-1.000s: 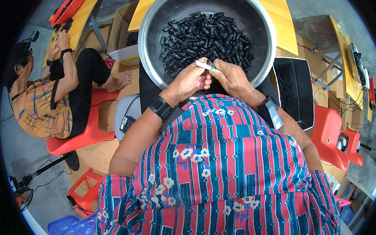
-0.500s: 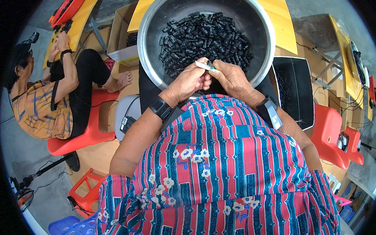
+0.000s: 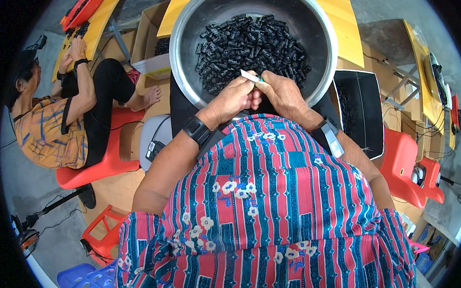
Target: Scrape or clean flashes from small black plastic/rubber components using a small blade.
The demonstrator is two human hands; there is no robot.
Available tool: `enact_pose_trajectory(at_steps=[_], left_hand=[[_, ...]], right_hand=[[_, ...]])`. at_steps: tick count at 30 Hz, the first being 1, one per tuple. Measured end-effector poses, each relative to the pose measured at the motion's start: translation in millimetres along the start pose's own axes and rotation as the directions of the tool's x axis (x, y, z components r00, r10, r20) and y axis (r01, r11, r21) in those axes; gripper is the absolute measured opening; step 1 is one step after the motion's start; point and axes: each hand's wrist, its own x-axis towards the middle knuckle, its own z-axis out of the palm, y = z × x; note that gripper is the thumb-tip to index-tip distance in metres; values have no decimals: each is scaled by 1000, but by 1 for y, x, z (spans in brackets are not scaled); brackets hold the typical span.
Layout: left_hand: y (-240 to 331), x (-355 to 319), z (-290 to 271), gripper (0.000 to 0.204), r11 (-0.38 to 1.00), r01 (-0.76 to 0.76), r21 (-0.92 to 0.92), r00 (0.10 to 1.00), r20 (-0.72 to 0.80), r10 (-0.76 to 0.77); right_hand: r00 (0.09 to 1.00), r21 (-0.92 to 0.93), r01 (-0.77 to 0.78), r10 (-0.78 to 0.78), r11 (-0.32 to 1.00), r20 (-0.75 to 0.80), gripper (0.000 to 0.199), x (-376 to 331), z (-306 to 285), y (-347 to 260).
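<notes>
Close to my body, at the near rim of a wide metal basin [image 3: 331,49], my two hands meet. My right hand [image 3: 284,94] is closed round a small knife; its pale flat blade [image 3: 249,76] points left over my left fingertips, and a bit of teal shows by the thumb. Curled fingers and a bent thumb make up my left hand [image 3: 235,97], just under the blade. Whatever it pinches is hidden. Many small black plastic parts [image 3: 252,49] lie heaped in the basin beyond both hands.
Right of the basin stands a black-lined box [image 3: 361,111] with dark parts inside. At left, another person [image 3: 57,129] sits on a red chair [image 3: 114,158], hands at a yellow table [image 3: 92,34]. A cardboard box [image 3: 148,40] stands between. Red chairs [image 3: 401,166] are at right.
The blade has tilted, its tip now pointing further up and left. My hands have barely shifted, and the heap in the basin looks the same.
</notes>
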Motion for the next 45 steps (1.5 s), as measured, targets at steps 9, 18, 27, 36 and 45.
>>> enact_pose_trajectory(at_steps=[9, 18, 27, 36, 45], left_hand=[[7, -1, 6, 22, 992, -55, -114, 998, -18, 53], [9, -2, 4, 21, 993, -59, -105, 997, -45, 54], [6, -2, -6, 19, 981, -65, -182, 996, -75, 52], [7, -2, -4, 18, 978, -56, -201, 995, -97, 37], [10, -3, -3, 15, 986, -45, -163, 992, -125, 24]], right_hand=[[982, 380, 21, 52, 925, -182, 23, -2, -1, 17], [918, 279, 276, -166, 920, -361, 26, -1, 3, 3], [966, -27, 183, -185, 983, -182, 37, -3, 2, -4], [972, -83, 152, -165, 985, -170, 37, -5, -3, -12], [962, -104, 194, -209, 976, -173, 38, -6, -2, -12]])
